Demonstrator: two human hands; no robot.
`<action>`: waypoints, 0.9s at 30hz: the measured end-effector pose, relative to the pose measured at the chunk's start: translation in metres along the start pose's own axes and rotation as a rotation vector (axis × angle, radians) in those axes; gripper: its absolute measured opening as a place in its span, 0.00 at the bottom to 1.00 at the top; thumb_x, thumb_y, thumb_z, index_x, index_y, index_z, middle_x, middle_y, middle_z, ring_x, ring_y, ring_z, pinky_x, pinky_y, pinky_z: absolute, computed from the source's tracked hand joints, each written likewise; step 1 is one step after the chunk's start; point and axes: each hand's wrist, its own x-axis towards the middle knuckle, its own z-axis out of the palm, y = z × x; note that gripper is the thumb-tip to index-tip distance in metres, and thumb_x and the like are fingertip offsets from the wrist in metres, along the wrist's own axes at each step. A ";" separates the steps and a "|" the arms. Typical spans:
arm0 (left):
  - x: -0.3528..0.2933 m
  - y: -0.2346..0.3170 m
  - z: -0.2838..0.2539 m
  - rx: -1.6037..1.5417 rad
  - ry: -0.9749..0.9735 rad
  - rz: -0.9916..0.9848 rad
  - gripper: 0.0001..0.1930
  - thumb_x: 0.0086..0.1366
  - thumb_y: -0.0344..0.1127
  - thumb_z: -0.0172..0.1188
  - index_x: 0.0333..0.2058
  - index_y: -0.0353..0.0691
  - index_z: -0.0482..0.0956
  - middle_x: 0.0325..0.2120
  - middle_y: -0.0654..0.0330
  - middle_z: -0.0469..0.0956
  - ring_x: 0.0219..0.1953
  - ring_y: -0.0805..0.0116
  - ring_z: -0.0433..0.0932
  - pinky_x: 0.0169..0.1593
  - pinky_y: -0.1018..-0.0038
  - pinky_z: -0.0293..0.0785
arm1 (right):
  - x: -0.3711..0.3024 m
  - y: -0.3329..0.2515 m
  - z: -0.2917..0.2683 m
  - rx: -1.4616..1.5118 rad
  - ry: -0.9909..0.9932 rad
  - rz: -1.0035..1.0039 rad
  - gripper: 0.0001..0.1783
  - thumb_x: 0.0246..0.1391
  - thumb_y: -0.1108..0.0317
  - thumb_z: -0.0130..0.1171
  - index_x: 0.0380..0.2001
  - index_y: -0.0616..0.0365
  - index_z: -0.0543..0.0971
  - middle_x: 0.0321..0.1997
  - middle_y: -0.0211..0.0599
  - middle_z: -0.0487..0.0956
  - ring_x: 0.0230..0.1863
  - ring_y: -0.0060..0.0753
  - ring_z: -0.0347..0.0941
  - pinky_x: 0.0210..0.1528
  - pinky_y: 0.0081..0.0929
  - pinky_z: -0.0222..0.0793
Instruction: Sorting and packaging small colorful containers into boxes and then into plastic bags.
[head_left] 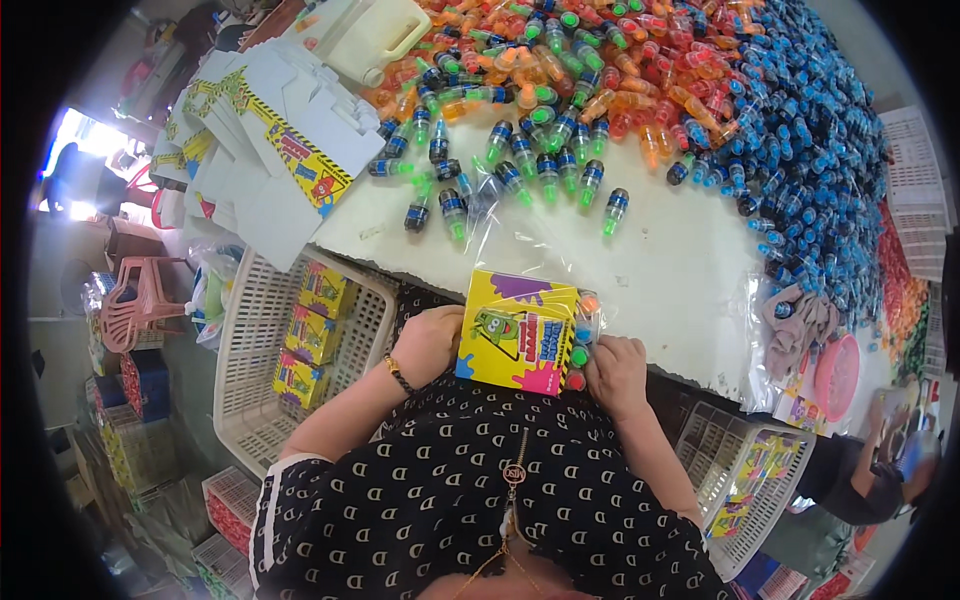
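Observation:
A yellow printed cardboard box [515, 332] with a cartoon figure is held upright in front of my body at the table's near edge. My left hand [430, 345] is closed on its left edge, fingertips hidden behind it. Along the right side shows a column of small bottles with round ends [580, 355] in orange, blue, green and red. My right hand [617, 375] is closed against that side, fingers curled by the bottles. A clear plastic bag [515, 240] rises above the box; whether the box is inside it I cannot tell.
Small green bottles [548, 172] lie beyond the box, before heaps of orange-red bottles [640, 75] and blue bottles [800, 130]. Flat printed cards [265, 165] are piled at left. Crates [240, 370] [725, 470] with yellow boxes flank me. Another person's arm [868, 465] shows at right.

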 end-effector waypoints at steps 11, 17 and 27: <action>-0.025 0.000 -0.001 0.015 0.005 0.035 0.10 0.59 0.28 0.53 0.39 0.36 0.78 0.41 0.51 0.78 0.41 0.52 0.77 0.44 0.65 0.75 | -0.006 -0.007 -0.003 0.012 -0.006 0.008 0.07 0.41 0.73 0.60 0.27 0.55 0.75 0.33 0.32 0.78 0.34 0.35 0.73 0.38 0.34 0.62; -0.013 0.012 -0.004 -0.032 0.244 0.066 0.10 0.55 0.23 0.57 0.38 0.35 0.74 0.39 0.50 0.77 0.40 0.50 0.78 0.42 0.65 0.76 | 0.023 -0.008 -0.008 0.054 0.136 0.121 0.07 0.44 0.72 0.61 0.30 0.54 0.76 0.34 0.33 0.77 0.34 0.37 0.72 0.38 0.35 0.63; -0.026 -0.018 0.011 0.087 0.218 0.377 0.14 0.48 0.21 0.60 0.37 0.34 0.73 0.37 0.52 0.77 0.39 0.51 0.78 0.41 0.66 0.76 | 0.000 0.006 0.001 -0.003 0.095 -0.148 0.14 0.36 0.71 0.64 0.31 0.52 0.75 0.31 0.29 0.74 0.33 0.35 0.71 0.40 0.34 0.64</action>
